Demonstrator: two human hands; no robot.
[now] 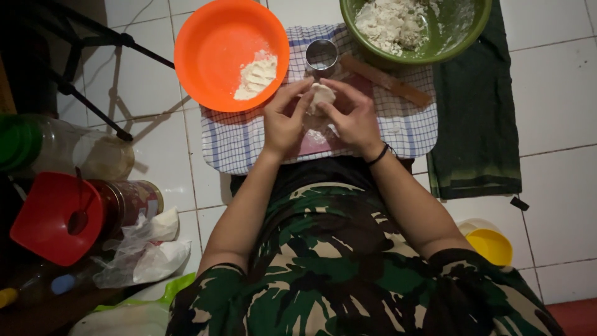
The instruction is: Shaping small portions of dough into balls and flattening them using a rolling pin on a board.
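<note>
Dough piece, pale and roughly round, sits pinched between your two hands above the checked cloth, just below the metal ring cutter. Your left hand curls its fingers against the near-left edge; your right hand closes thumb and fingers on the opposite edge. Both hands are closed on the dough, not spread.

Step in hand, as judged: shaping or sealing the edge of a cut round. The next move calls for even pressure along the rim without tearing, and a light turn of the piece between the fingers.

Orientation: the dough is nearly round, so no clear long axis shows; its broad face tilts up toward you.

Orange bowl holding a little flour stands to the left, green bowl with flour beyond, and a wooden stick lies across the cloth.
</note>
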